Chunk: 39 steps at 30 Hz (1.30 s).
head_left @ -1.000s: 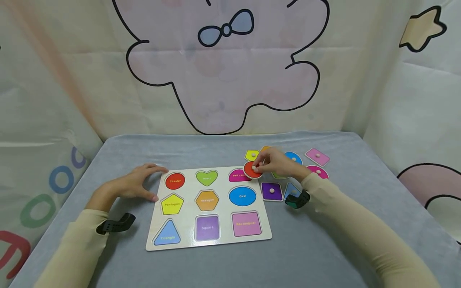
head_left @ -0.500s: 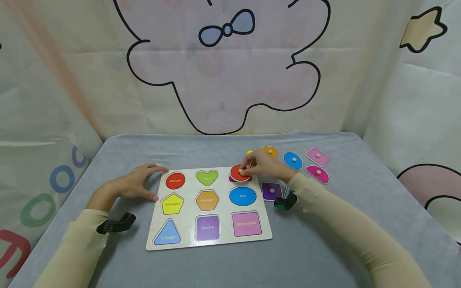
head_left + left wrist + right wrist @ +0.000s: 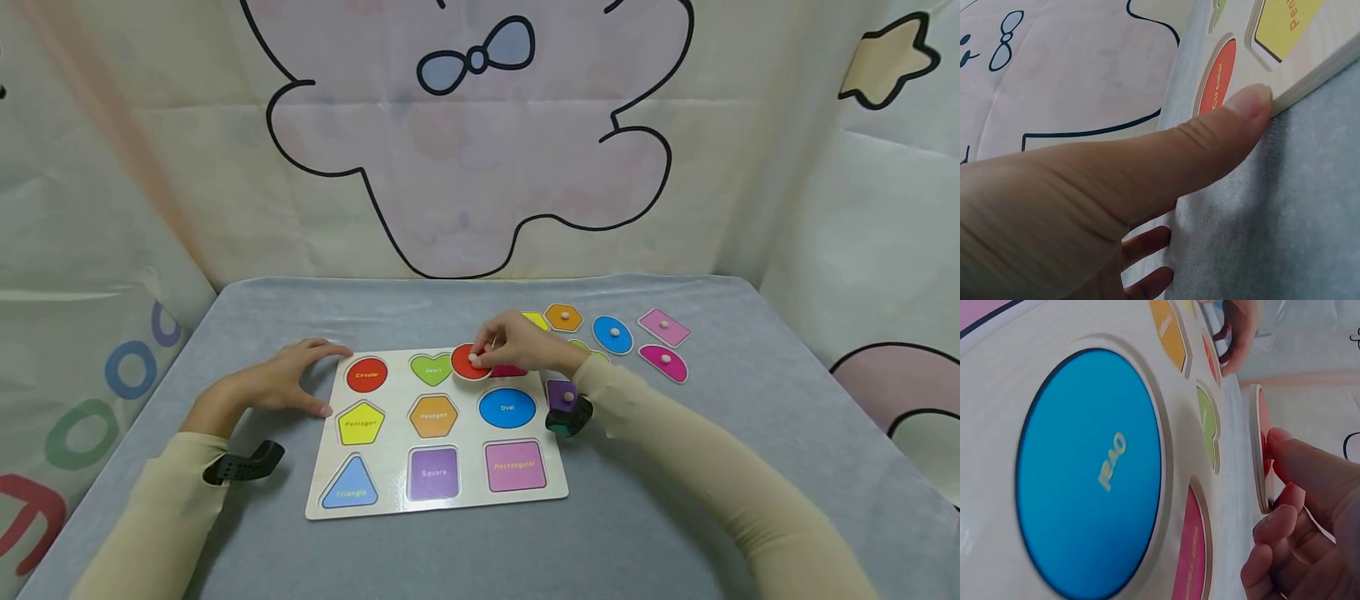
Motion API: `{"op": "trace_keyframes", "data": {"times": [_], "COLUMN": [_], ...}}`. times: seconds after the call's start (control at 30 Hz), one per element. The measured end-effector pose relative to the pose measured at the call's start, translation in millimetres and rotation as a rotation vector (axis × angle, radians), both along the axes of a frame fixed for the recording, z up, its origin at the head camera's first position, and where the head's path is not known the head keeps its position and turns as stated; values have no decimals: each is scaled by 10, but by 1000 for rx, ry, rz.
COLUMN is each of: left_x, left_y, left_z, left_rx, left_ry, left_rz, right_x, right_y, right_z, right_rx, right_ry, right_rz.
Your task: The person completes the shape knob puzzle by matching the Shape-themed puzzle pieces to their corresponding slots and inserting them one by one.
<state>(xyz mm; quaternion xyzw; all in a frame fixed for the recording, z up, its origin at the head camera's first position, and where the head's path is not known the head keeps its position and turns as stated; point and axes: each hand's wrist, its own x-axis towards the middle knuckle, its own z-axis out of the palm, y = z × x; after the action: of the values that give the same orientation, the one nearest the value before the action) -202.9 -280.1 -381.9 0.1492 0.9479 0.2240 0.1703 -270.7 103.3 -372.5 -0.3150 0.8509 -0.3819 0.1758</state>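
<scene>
Above the board (image 3: 395,392), red disc (image 3: 462,367) pinched at its knob (image 3: 473,357)

Right hand (image 3: 517,342) grips it just beside the heart (image 3: 427,368). Leftward, past that heart, lies the red circle (image 3: 367,375), nearer the left hand (image 3: 288,379), whose thumb rests unclenched on the board's edge. Round, so without long axis, the disc is flat and pale-rimmed; the board looks glossy.

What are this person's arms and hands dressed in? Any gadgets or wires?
The left hand and right hand are bare, without gloves. The left sleeve and right sleeve are long, plain and pale cream. Each wrist has a black item: the left band and the right band, which shows some dark green. No wires are visible.
</scene>
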Motion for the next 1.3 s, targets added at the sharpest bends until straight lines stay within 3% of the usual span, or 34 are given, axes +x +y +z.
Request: {"op": "trace_keyframes", "data": {"times": [0.73, 1.3], "left_x": [22, 5], "left_y": [4, 12], "left_z": [50, 57], "left_rx": [0, -13], "left_ry": [25, -26], "left_rz": [-27, -17], "right_x": [49, 124], "right_y": [-606, -968], "right_z": [12, -105], "right_rx": [-52, -68], "right_ry": [-69, -144], "right_rz": [69, 18]}}
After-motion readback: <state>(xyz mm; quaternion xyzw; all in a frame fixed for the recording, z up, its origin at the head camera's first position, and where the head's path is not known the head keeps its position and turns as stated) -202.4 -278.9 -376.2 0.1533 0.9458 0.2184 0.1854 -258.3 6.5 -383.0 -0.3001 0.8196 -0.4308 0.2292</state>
